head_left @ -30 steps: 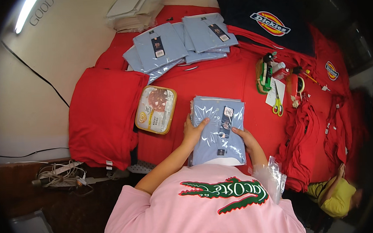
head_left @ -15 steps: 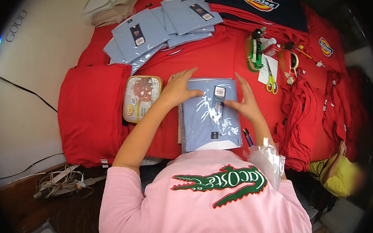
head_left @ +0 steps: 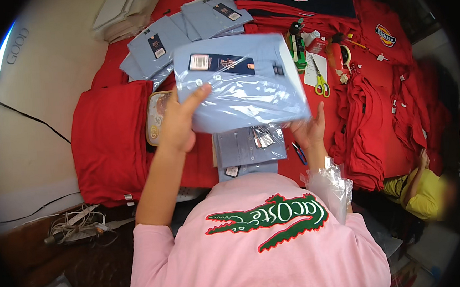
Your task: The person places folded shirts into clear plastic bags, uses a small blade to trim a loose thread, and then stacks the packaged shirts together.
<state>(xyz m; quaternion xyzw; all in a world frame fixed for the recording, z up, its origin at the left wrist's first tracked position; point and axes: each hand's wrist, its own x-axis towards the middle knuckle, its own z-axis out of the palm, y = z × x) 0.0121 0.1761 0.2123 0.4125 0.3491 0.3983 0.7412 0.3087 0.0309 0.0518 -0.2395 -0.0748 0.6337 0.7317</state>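
A light blue folded shirt in a clear plastic bag [head_left: 242, 92], with a dark hang tag, is raised above the table and turned sideways. My left hand [head_left: 182, 117] grips its left edge, thumb on top and fingers hidden underneath. By its lower right corner is my right hand [head_left: 309, 133], thumb stretched out apart; the fingertips are partly behind the corner, and whether they touch it I cannot tell. Below, close to my body, lies another bagged light blue shirt [head_left: 241, 148], with one more bagged shirt [head_left: 260, 169] showing beneath it.
Bagged blue shirts [head_left: 153, 48] lie at the far left. Folded red garments [head_left: 111, 145] flank the left, near a lidded tub [head_left: 157, 116]. Scissors [head_left: 321, 82], a green tape dispenser [head_left: 298, 52] and red clothes [head_left: 364, 135] are on the right. A person in yellow [head_left: 423, 197] sits beyond.
The bagged shirt has come up off the table and turned sideways, held by my left hand. Other bagged shirts now show beneath it. My right hand has moved down toward its corner.
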